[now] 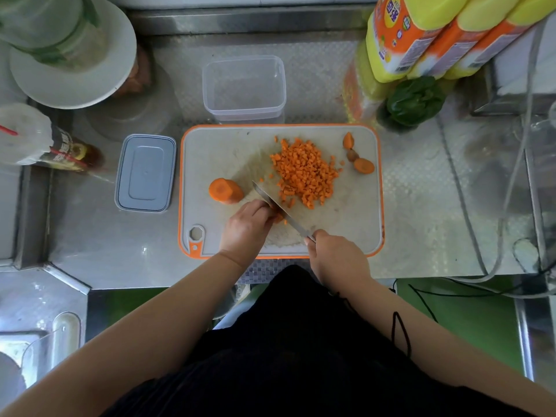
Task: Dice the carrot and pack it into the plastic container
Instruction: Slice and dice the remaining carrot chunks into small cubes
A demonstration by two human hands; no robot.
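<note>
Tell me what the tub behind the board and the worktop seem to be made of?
The tub looks like clear plastic: the surface shows through its walls. The worktop looks like stainless steel, silvery with an embossed pattern and blurred reflections.

The table [421, 182] is shiny sheet metal with a fine embossed, dimpled pattern, and the knife [279, 207] blade is bright polished steel. The cutting board [216, 152] looks like matt, scuffed pale grey plastic with a smooth orange rim, while the container [244, 87] is clear, glossy plastic and its lid [146, 173] an opaque, smooth grey plastic. The diced carrot [304, 173] looks moist and dull-surfaced, and the bottles [421, 34] are glossy yellow plastic with printed labels.
</note>
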